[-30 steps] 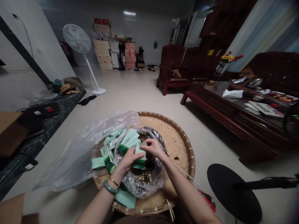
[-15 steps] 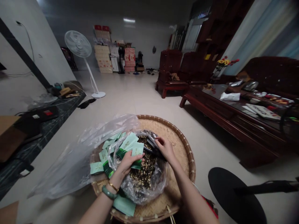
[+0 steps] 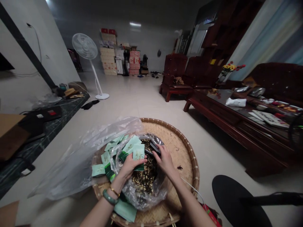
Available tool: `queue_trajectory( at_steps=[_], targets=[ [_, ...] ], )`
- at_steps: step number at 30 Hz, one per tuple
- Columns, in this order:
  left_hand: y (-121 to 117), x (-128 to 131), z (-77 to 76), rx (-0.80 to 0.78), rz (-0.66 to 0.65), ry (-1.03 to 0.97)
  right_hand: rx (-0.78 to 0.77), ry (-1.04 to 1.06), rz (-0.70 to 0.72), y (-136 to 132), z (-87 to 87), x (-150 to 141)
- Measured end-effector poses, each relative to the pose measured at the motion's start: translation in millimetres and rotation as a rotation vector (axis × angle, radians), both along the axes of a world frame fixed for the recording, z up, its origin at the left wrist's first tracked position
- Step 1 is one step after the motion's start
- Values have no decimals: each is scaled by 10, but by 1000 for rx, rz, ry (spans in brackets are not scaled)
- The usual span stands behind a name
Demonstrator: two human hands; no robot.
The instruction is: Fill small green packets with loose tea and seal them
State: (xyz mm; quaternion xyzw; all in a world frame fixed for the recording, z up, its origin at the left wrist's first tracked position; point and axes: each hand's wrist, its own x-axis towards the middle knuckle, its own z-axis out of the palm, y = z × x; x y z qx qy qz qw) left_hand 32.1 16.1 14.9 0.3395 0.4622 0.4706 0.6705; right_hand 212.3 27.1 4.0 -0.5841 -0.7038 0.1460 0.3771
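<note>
My left hand grips a light green paper packet with a dark green lower part, thumb across its front. My right hand is closed around a dark, slim tool with two parallel bars; its exact kind is unclear. Below both hands, a clear plastic bag stands open, holding a dark and pale dried loose mix. More green packets lie left of the bag, and one packet lies near the front. All rest on a round woven bamboo tray.
A large clear plastic sheet or bag spills over the tray's left side. To the right are a black round stand base and a dark wooden table. A white fan stands ahead. A white cable runs by my right arm.
My right hand has moved slightly down with the dark tool, its fingers now lying over it. My left hand stays nearly in place with the packet. The camera view has shifted slightly.
</note>
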Motion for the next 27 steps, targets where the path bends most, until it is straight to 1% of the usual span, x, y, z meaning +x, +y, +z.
queue_trajectory(
  at_steps=[2, 4, 7, 9, 11, 13, 15, 18, 20, 23, 25, 27],
  targets=[
    [-7, 21, -4, 42, -32, 31, -83, 229, 73, 35, 56, -100],
    [-14, 38, -5, 107, -56, 101, -225, 391, 146, 87, 98, -203],
    [-34, 22, -7, 167, -122, 234, -393, 617, 169, 183, 135, -272],
    [-56, -21, -20, 136, -201, 279, -432, 750, 144, 237, 147, -246],
    [-76, -79, -32, 96, -262, 284, -434, 826, 141, 269, 150, -195],
    [-83, -134, -26, 103, -301, 255, -425, 842, 158, 274, 142, -152],
    [-73, -172, 9, 128, -337, 163, -409, 806, 176, 258, 128, -140],
    [-36, -177, 82, 46, -361, -27, -351, 693, 196, 214, 112, -179],
    [-9, -151, 108, -11, -319, -74, -286, 592, 212, 184, 110, -219],
    [17, -102, 98, -24, -229, -46, -199, 483, 217, 156, 97, -259],
    [17, -82, 75, -34, -204, -41, -182, 474, 217, 151, 69, -264],
    [4, -73, 52, -52, -207, -57, -199, 502, 217, 157, 29, -259]
  ],
)
